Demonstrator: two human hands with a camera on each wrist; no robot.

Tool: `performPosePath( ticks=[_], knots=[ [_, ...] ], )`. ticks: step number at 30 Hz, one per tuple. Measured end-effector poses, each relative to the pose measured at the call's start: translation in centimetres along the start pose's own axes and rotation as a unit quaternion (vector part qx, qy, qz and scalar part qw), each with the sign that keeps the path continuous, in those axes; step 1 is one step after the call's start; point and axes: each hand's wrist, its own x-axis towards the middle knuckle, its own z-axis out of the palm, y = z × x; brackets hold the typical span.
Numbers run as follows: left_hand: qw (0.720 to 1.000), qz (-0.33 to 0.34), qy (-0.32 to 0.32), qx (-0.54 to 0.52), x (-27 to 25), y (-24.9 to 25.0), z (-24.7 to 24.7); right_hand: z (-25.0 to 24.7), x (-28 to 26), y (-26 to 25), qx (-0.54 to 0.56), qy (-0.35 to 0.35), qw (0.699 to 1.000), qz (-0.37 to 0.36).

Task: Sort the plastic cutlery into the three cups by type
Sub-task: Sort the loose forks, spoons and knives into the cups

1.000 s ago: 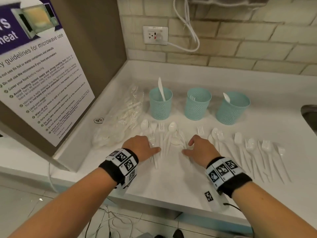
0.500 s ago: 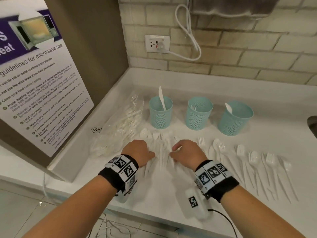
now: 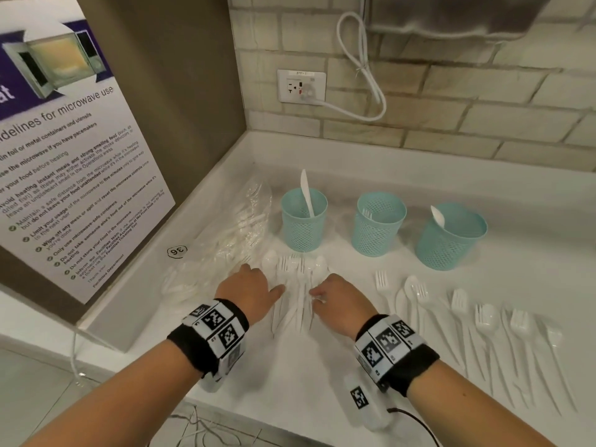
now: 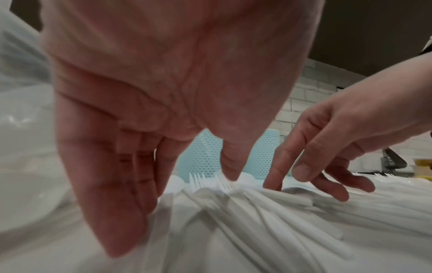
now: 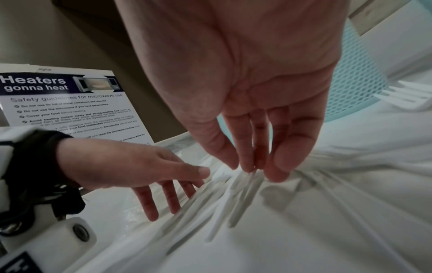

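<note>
Three teal mesh cups stand in a row: the left cup holds a knife, the middle cup a fork, the right cup a spoon. In front of the left cup lies a tight bundle of white cutlery, with forks and spoons mixed. My left hand presses its left side with straight fingers. From the right, my right hand touches the handles with straight fingertips. Neither hand grips a piece.
A row of loose forks and spoons lies on the white counter to the right. A clear bag of cutlery sits against the left wall under a poster. A socket and cable are on the brick wall.
Both hands slid toward each other, pushing the spread pieces between them into a narrow bundle. The camera view shifted down and closer.
</note>
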Motion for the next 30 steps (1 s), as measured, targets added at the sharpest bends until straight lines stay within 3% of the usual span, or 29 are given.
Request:
performPosePath(
  ticks=[6,11,15,18,24,30],
  knots=[
    [0.999,-0.016,-0.047,-0.021,0.3,1.2,0.0,-0.7,0.8,-1.0,0.016,-0.052,0.998,-0.034],
    [0.999,-0.02,-0.025,0.021,0.8,2.4,0.1,-3.0,3.3,-0.5,-0.023,0.079,0.996,-0.043],
    [0.999,-0.014,-0.038,0.008,1.3,3.1,-0.2,-2.7,4.4,-0.6,-0.072,0.001,0.995,-0.069],
    [0.999,0.005,-0.051,-0.016,1.7,3.0,-0.1,-1.4,5.1,-0.7,-0.104,-0.009,0.992,-0.076],
    [0.992,0.027,-0.082,-0.095,2.1,2.6,0.5,-0.9,4.6,-0.4,-0.052,0.033,0.995,-0.08],
    [0.995,0.045,-0.086,-0.035,1.8,3.2,0.8,-1.0,4.4,0.1,-0.006,0.056,0.995,-0.081]
  ],
)
